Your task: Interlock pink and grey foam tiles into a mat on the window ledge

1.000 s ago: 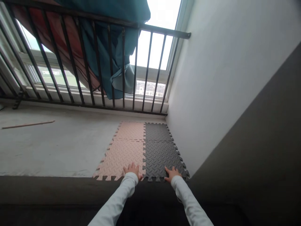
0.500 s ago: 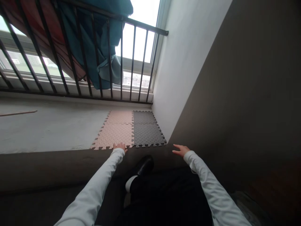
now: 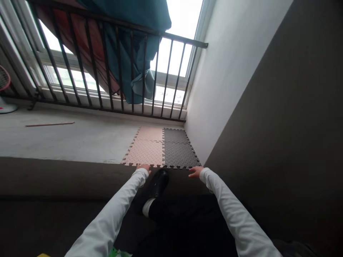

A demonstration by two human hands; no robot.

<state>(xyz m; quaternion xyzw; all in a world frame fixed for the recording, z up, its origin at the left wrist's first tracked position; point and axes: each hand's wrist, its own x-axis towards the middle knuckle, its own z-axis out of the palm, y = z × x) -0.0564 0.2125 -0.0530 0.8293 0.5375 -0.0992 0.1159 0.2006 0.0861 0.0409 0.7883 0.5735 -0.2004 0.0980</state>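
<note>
So, four foam mats are lying at the right end of the ledge (image 3: pixel 66 142), two pink mats (image 3: pixel 144 153) on the left and two dark mats (image 3: pixel 179 154) on the right, all joining up in a square. Their toothed front edge is running right along the ledge's lip, and the dark side is sitting snug beside the wall (image 3: pixel 209 107). At the back, a thin strip of ledge is showing before the railing (image 3: pixel 198 43). To the left, a wide stretch is running between the pink edge and a thin stick (image 3: pixel 50 124).

My left hand (image 3: pixel 144 167) is hanging over the front pink edge; can't tell if those fingers are pinching it. My right hand (image 3: pixel 196 172) is hovering around the dark front corner, fingers spreading loosely, gripping nothing. A black shoe (image 3: pixel 161 181) is poking up between both hands, just below the lip.
</note>
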